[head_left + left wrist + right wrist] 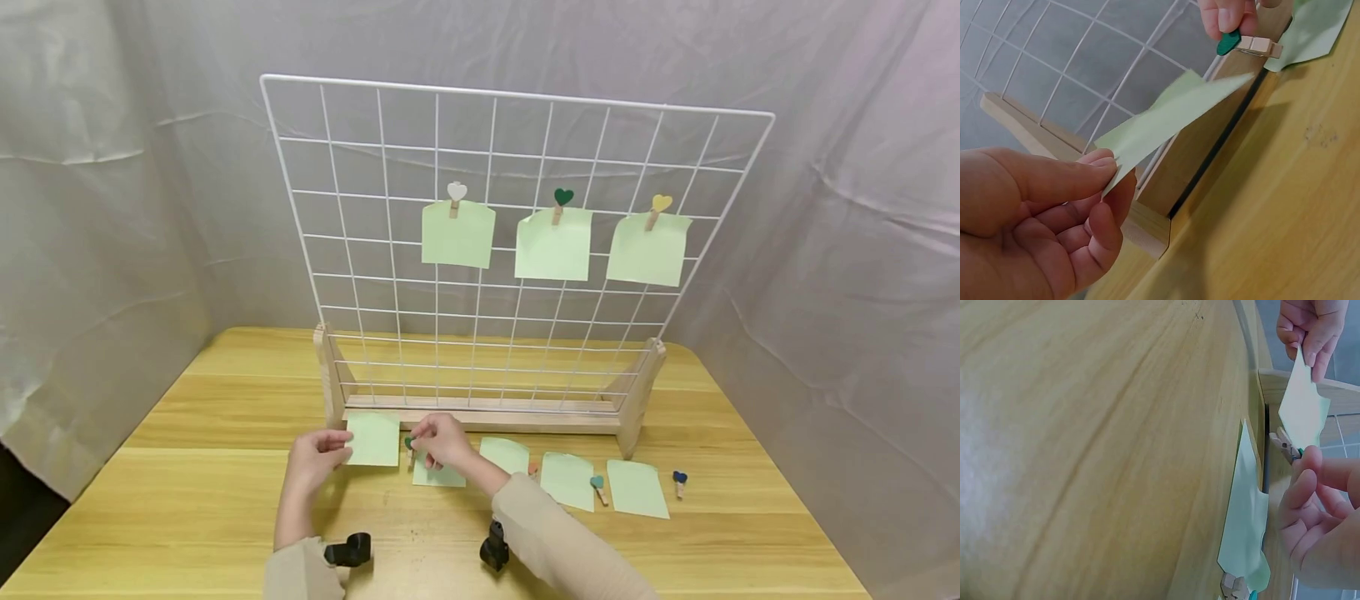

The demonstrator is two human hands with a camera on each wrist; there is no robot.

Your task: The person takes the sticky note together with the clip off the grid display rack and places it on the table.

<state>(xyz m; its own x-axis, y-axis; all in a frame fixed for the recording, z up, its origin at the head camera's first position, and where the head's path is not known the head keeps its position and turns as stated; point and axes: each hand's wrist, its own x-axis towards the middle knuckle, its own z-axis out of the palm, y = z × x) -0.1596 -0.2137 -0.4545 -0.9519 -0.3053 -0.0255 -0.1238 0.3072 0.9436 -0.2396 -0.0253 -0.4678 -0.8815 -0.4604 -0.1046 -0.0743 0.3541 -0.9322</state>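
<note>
My left hand (313,460) pinches a light green paper sheet (372,439) by its left edge, held up off the table before the rack's base. In the left wrist view the thumb (1079,175) presses on the sheet's near corner. Just right of it, my right hand (444,440) pinches a small wooden clothespin with a dark green heart (1230,42) by the heart end. The clothespin's wooden end hangs free, apart from the held sheet. Below the right hand, another green sheet (438,477) lies on the table, partly covered by that hand.
A white wire grid (480,283) stands on wooden feet, with three green sheets clipped on by heart clothespins, one of them white (457,192). Along the table lie more green sheets (637,489) and clothespins with orange, teal (597,483) and blue hearts (679,478).
</note>
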